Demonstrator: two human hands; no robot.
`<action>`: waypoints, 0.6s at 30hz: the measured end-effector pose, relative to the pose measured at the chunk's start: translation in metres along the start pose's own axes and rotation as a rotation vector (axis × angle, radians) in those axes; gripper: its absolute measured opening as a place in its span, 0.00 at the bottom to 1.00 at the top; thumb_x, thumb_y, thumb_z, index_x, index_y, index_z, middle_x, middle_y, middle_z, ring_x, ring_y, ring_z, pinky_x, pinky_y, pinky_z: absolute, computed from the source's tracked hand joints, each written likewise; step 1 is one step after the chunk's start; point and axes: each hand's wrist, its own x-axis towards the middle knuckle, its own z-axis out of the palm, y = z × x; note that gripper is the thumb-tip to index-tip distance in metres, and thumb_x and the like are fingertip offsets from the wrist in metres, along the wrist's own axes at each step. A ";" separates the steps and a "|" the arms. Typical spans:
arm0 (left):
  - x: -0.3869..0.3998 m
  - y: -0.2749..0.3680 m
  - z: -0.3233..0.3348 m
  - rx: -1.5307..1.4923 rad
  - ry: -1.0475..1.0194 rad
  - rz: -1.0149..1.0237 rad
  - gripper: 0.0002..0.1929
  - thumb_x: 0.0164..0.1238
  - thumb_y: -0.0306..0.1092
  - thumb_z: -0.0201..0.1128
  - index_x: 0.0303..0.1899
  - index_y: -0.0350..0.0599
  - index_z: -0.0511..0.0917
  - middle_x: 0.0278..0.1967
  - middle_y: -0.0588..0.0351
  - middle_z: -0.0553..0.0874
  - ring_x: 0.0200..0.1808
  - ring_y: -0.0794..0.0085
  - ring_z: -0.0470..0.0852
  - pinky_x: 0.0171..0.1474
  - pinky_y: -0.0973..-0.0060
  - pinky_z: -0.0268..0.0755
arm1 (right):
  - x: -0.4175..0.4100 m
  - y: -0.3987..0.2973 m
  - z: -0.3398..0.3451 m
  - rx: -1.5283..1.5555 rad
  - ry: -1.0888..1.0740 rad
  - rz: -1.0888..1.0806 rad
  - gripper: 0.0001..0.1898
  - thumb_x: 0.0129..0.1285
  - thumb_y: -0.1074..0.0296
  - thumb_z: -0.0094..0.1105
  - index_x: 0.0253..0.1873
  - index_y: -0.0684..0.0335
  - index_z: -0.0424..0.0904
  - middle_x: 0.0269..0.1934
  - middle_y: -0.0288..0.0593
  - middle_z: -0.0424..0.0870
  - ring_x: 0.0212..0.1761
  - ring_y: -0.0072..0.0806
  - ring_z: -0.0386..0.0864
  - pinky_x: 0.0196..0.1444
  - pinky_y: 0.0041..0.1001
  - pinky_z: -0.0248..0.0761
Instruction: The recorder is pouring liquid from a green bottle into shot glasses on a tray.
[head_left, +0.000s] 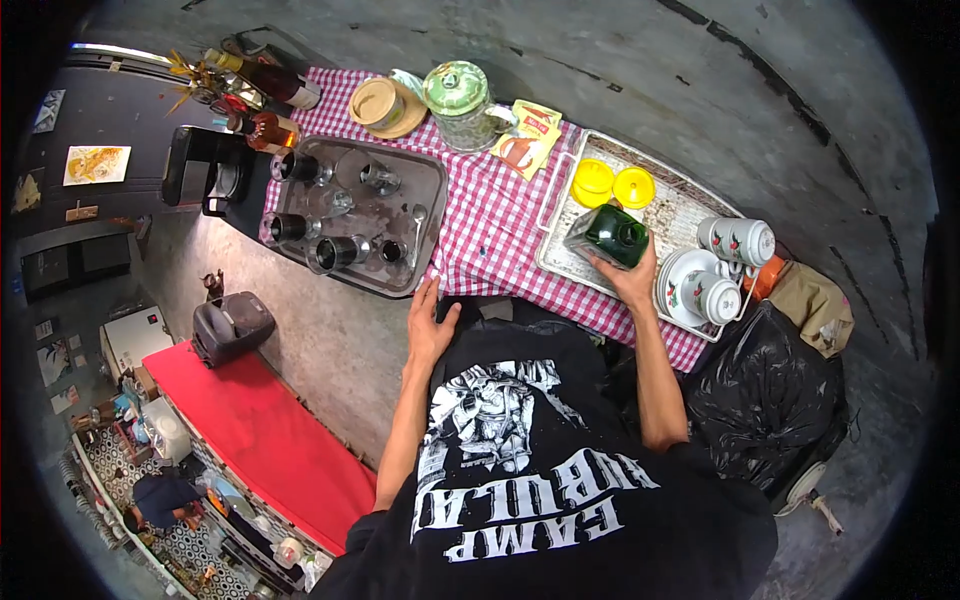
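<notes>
My right hand (632, 279) grips a green glass bottle (616, 238), tilted over a worn metal tray (550, 251). Two yellow lids (634, 187) lie on that tray behind the bottle. To the right of the hand are stacked white saucers (677, 281) and white cups (712, 298) with a printed design. My left hand (430, 328), fingers apart and holding nothing, rests at the table's front edge near the corner of a dark brown tray (439, 187). Several stemmed glasses (336, 253) with dark contents and a spoon (418, 225) are on the brown tray.
A green enamel pitcher (457, 112), a wooden-lidded container (376, 103) and yellow packets (529, 140) stand or lie along the back of the checkered cloth (487, 225). Bottles (274, 81) and a black machine (196, 166) are at the left. A black plastic bag (765, 390) sits at right.
</notes>
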 end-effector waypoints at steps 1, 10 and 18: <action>0.000 0.000 -0.001 0.003 -0.002 -0.004 0.32 0.58 0.35 0.70 0.65 0.40 0.71 0.65 0.40 0.72 0.63 0.53 0.75 0.58 0.65 0.73 | 0.000 0.002 0.002 -0.021 -0.021 -0.013 0.37 0.40 0.76 0.79 0.58 0.64 0.68 0.49 0.45 0.81 0.51 0.30 0.80 0.56 0.28 0.73; 0.012 -0.012 -0.024 -0.038 -0.012 0.019 0.28 0.59 0.34 0.69 0.62 0.40 0.74 0.60 0.43 0.78 0.57 0.56 0.80 0.53 0.68 0.75 | -0.005 -0.002 -0.001 -0.125 -0.015 0.019 0.47 0.40 0.78 0.75 0.68 0.61 0.59 0.60 0.50 0.73 0.60 0.36 0.74 0.64 0.31 0.69; 0.025 -0.046 -0.083 -0.083 -0.008 0.121 0.27 0.59 0.33 0.70 0.60 0.38 0.76 0.57 0.44 0.81 0.58 0.54 0.80 0.58 0.68 0.73 | -0.045 -0.113 0.040 -0.347 0.373 -0.458 0.51 0.53 0.56 0.69 0.74 0.69 0.45 0.71 0.57 0.54 0.75 0.50 0.53 0.70 0.47 0.57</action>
